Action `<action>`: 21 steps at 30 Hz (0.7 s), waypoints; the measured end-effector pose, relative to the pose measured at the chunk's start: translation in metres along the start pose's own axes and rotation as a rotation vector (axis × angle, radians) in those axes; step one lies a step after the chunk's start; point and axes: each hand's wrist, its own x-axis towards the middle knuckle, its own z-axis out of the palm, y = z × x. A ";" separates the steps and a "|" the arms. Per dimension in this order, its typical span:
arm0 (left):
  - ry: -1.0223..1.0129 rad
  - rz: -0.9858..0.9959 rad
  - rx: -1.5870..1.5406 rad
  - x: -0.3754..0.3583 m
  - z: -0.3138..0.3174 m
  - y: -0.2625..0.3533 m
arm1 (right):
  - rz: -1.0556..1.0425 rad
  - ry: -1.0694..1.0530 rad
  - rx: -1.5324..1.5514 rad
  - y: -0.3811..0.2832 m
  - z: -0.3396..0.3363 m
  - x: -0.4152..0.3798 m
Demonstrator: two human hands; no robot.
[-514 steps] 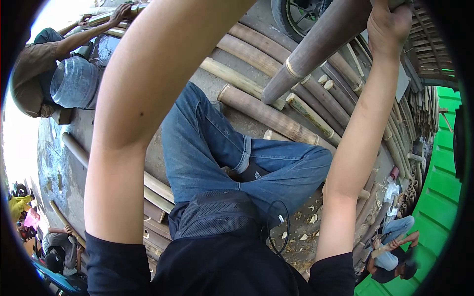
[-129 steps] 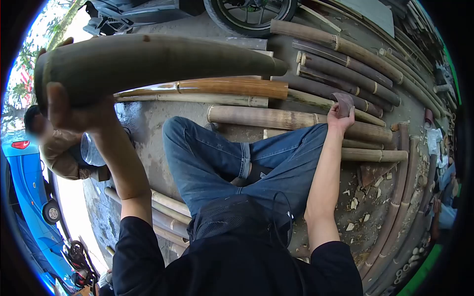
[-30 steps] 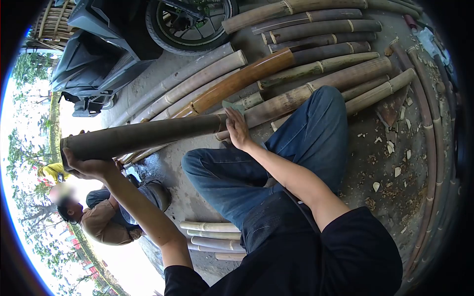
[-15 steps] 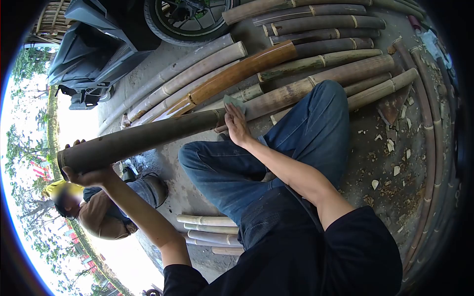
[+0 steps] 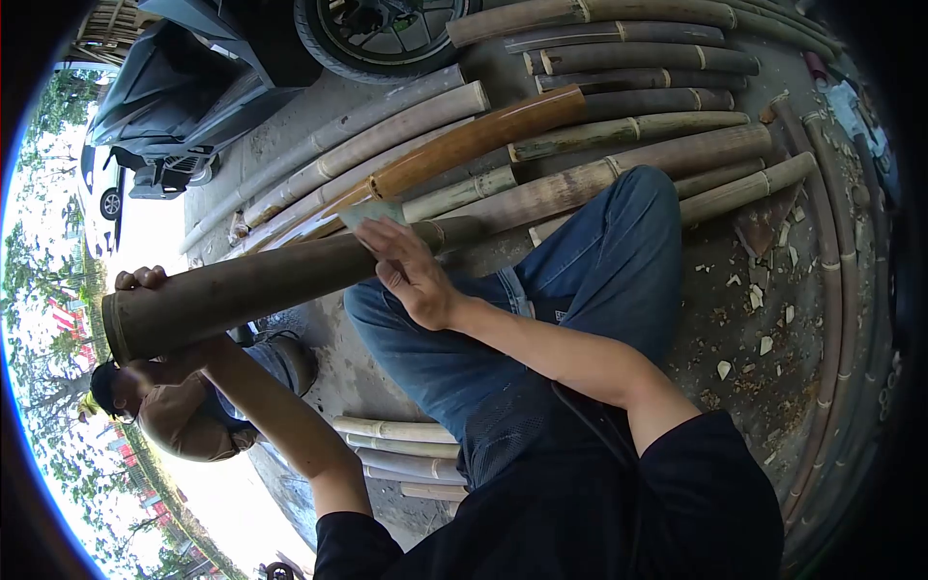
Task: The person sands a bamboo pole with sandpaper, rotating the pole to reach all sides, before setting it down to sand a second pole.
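Note:
A thick dark bamboo pole [image 5: 242, 290] slants across my lap, its near end raised at the left. My left hand [image 5: 159, 319] is wrapped round that end, fingertips over the top and the palm beneath. My right hand [image 5: 411, 275] lies on the pole's upper side further along, with its fingers pressed together over a greenish sheet [image 5: 370, 214] that looks like sandpaper. Part of the sheet shows beyond the fingertips. The pole's far end reaches the bamboo lying on the ground.
Several bamboo poles [image 5: 677, 155] lie ahead, one glossy brown [image 5: 483, 140]. Shorter pieces [image 5: 401, 432] lie by my left thigh. A motorbike wheel [image 5: 387, 34] stands at the top. Another person [image 5: 184, 416] sits at the left. Chips and a flat blade [image 5: 759, 232] are at the right.
My right hand and the sheet have slid left along the pole towards the raised end. The raised end sits slightly lower and further left in view.

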 end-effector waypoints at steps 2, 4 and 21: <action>-0.001 0.018 -0.042 -0.003 0.013 -0.002 | -0.042 0.013 -0.042 0.006 -0.001 -0.002; 0.148 0.108 0.374 -0.004 0.020 -0.002 | -0.024 0.037 -0.129 0.042 -0.008 -0.011; 0.538 0.004 0.737 -0.036 0.100 0.020 | 0.471 0.184 -0.222 0.187 -0.024 -0.064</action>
